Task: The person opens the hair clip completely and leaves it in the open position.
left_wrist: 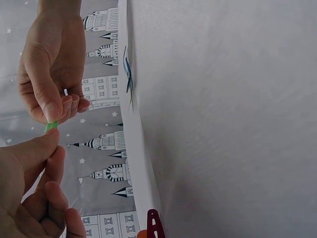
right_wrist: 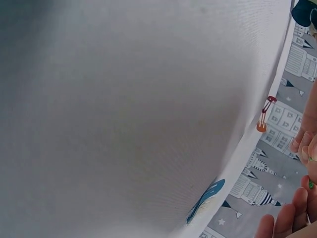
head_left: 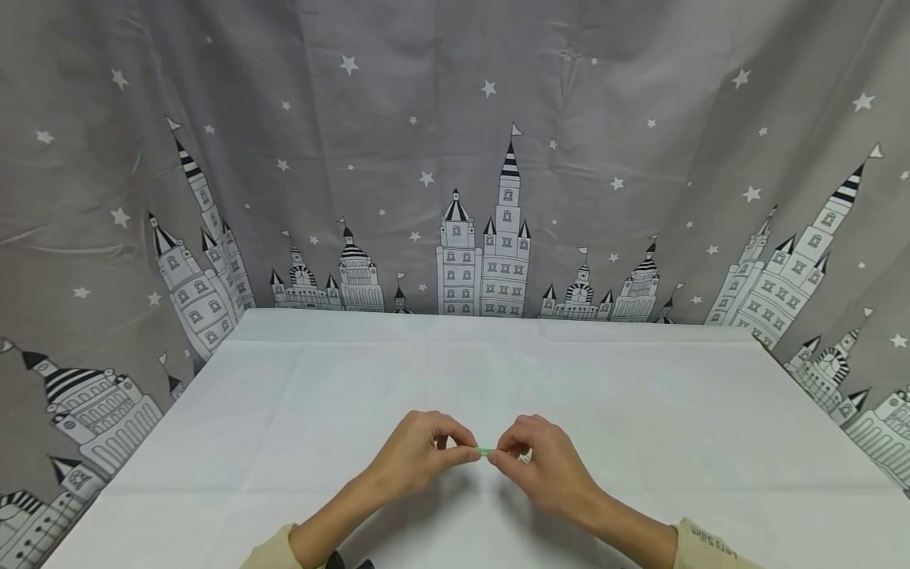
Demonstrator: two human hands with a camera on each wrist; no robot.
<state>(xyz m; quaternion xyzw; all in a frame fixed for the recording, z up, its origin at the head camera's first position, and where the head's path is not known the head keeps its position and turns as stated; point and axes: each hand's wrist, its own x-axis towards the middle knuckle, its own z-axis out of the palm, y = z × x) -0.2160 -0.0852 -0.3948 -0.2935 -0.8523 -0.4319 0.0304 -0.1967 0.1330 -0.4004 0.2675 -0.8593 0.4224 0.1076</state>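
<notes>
Midway between the two hands is a small, thin, bright green piece (head_left: 486, 451), mostly covered by fingertips, so I cannot tell its kind. My left hand (head_left: 419, 452) pinches one end between thumb and forefinger. From the other side, my right hand (head_left: 543, 462) pinches the opposite end. Both hands are raised a little over the white tabletop, fingertips almost meeting. In the left wrist view a short length of the green piece (left_wrist: 51, 127) shows between the thumbs. The right wrist view catches only a sliver of it, at the right edge.
A white cloth (head_left: 355, 379) covers the table. Behind it hangs a grey curtain (head_left: 398, 103) printed with castles and stars. Near the cloth's edge in the wrist views appear a dark red snap hair clip (left_wrist: 154, 224), an orange piece (right_wrist: 261, 127) and a blue leaf-shaped thing (right_wrist: 207, 198).
</notes>
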